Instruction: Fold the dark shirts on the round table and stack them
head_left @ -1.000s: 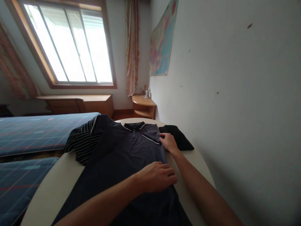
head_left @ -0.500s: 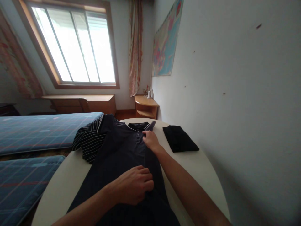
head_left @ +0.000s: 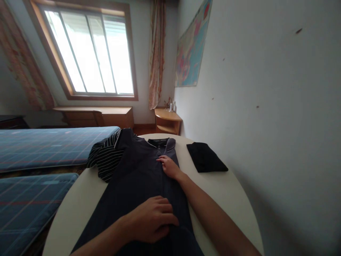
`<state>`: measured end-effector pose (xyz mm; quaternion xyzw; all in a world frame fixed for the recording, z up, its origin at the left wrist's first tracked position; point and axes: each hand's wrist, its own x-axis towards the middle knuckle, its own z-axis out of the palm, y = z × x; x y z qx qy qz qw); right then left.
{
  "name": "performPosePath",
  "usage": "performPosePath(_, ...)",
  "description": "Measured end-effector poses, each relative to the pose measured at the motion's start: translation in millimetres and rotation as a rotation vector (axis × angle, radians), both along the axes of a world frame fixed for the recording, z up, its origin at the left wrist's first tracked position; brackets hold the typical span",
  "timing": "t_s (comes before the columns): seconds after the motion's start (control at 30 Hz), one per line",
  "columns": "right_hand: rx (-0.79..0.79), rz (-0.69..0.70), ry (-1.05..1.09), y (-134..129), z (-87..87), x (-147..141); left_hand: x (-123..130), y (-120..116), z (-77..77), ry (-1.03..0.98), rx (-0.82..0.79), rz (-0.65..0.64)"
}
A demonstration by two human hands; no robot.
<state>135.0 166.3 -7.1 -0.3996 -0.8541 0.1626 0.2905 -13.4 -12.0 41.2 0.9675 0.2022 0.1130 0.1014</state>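
A dark navy polo shirt (head_left: 138, 177) with a white-edged collar and buttoned placket lies spread along the table, its collar at the far end. Its right side is turned inward, with a grey folded part beside the collar. My right hand (head_left: 169, 167) rests on the shirt just below the buttons, fingers stretched out flat. Closer to me, my left hand (head_left: 153, 218) has its fingers curled on the lower part of the shirt, pinching the fabric. A black-and-white striped garment (head_left: 106, 158) lies partly under the shirt's left shoulder.
The round white table (head_left: 71, 202) carries a folded black garment (head_left: 206, 157) on the right, near the wall (head_left: 279, 135). Blue plaid mattresses (head_left: 53, 145) stand to the left. A wooden corner shelf (head_left: 167, 114) and a low desk (head_left: 114, 115) are beyond, under the window.
My right hand has moved from the shirt's edge by the collar down below the buttons, and its fingers have flattened. The grey part by the collar now lies flatter. My left hand stays low on the shirt.
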Motion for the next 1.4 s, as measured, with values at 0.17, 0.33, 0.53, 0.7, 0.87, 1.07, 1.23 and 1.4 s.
performPosePath(0.17, 0.091, -0.059, -0.092, -8.9, -4.0, -1.1, -5.0, -5.1, 2.1, -0.002, -0.051, -0.006)
performPosePath(0.33, 0.086, -0.223, -0.159, -12.1, -4.3, -2.5, -9.7, -14.3, -8.5, 0.073, -0.055, -0.061)
performPosePath(0.53, 0.078, -0.24, -0.155, -11.0, -9.3, -2.0, -11.7, -20.9, -12.0, 0.032, -0.057, -0.162)
performPosePath(0.7, 0.019, -0.296, -0.234, -10.8, -12.4, -3.5, -6.8, -22.2, -12.2, -0.04, -0.221, -0.199)
performPosePath(0.87, -0.052, -0.311, -0.315, -12.7, -10.8, -3.0, -6.8, -16.2, -5.1, 0.007, -0.141, 0.026)
performPosePath(1.07, -0.094, -0.288, -0.388, -21.4, -8.3, 4.1, 1.4, -25.9, -4.9, 0.15, -0.158, 0.014)
performPosePath(1.23, -0.094, -0.263, -0.417, -47.4, -5.2, 23.9, 24.7, -37.2, -43.3, 0.134, -0.052, -0.031)
performPosePath(1.4, -0.065, -0.254, -0.42, -83.4, -6.0, 51.0, 47.9, -42.3, -50.9, 0.045, -0.141, -0.171)
